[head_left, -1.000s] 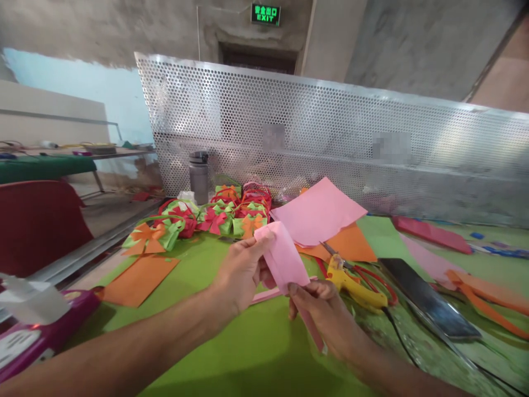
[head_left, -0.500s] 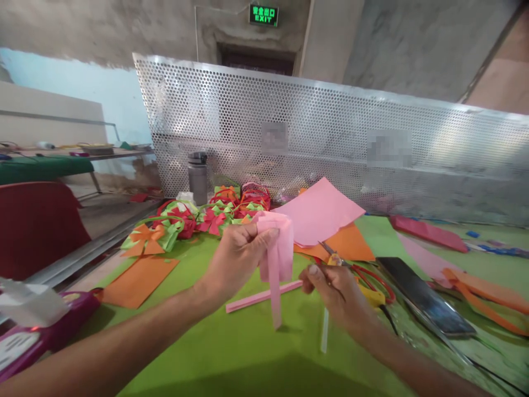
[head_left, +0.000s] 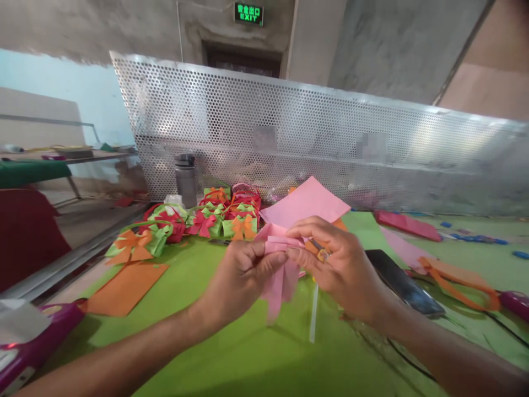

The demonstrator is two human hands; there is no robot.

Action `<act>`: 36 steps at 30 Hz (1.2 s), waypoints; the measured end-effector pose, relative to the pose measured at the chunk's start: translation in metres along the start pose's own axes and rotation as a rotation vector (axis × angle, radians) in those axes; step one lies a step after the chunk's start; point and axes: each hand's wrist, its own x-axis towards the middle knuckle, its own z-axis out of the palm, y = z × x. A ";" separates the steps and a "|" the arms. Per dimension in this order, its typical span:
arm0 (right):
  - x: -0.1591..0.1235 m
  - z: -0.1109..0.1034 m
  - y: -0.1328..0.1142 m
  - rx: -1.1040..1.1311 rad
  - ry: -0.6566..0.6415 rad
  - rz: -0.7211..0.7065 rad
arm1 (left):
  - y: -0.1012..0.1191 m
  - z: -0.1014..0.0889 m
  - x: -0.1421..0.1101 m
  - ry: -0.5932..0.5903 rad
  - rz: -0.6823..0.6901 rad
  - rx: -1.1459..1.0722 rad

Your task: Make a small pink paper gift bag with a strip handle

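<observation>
My left hand (head_left: 247, 270) is closed, thumb and fingers pinching a folded pink paper piece (head_left: 285, 275) shaped like a small bag. A narrow pink strip (head_left: 274, 303) hangs below the fingers. Level with it, my right hand (head_left: 336, 262) is closed too, its thumb and forefinger pinching a pink paper strip (head_left: 283, 241) laid across the top of the folded piece. Both thumbs almost meet there, and the fingers partly cover the paper. Beneath the right hand a clear glue stick (head_left: 314, 314) points toward me, apparently from a glue gun mostly hidden behind the hand.
Small paper bags with bows (head_left: 202, 220) cluster at the back left beside a grey bottle (head_left: 185, 182). An orange sheet (head_left: 126, 289) and a purple power strip (head_left: 53, 336) lie left. Pink sheet (head_left: 306, 201), phone (head_left: 407, 284) and cables are right; a perforated metal panel (head_left: 289, 138) stands behind.
My right hand has lifted the pink strip from the table and brought it to the folded paper in my left hand. The view has swung slightly to the right.
</observation>
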 end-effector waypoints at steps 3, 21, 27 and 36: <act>0.007 0.000 -0.005 0.002 -0.008 -0.001 | 0.004 -0.004 0.001 0.024 0.070 0.066; 0.015 0.005 0.009 -0.144 0.151 -0.135 | 0.006 -0.015 0.025 -0.073 0.197 0.344; 0.012 0.010 0.014 -0.153 0.057 -0.121 | -0.006 -0.012 0.027 -0.164 0.095 0.262; 0.013 0.016 0.021 -0.188 0.028 -0.111 | -0.021 -0.014 0.028 -0.237 -0.092 0.163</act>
